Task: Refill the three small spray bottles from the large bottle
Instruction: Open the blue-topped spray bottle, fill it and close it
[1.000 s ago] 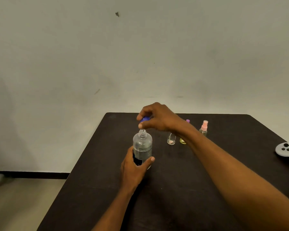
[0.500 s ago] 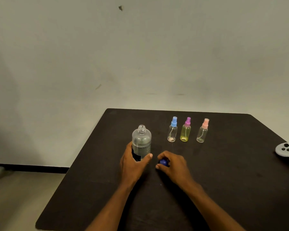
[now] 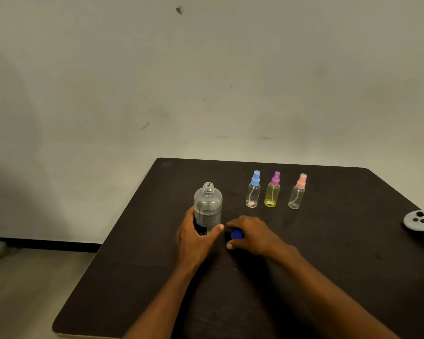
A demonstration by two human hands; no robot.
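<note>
Noted a dark-brown table [image 3: 328,265], a clear large bottle [image 3: 208,204] (black label [image 3: 201,228]), a deep-blue cap [image 3: 237,234], a blue-topped spray bottle [image 3: 253,192], a purple-topped yellow spray bottle [image 3: 272,193], a pink-topped spray bottle [image 3: 297,194].

Bare left hand [image 3: 194,243], bare right hand [image 3: 256,237], uncovered forearms [image 3: 328,289]

dim, even indoor light; soft shadows on wall at left; slight overall softness, wide-angle bending at edges

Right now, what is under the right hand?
A blue cap peeks out from under the right hand, low by the table. The hand covers the rest, so whether the cap sits on the table cannot be seen.
</note>
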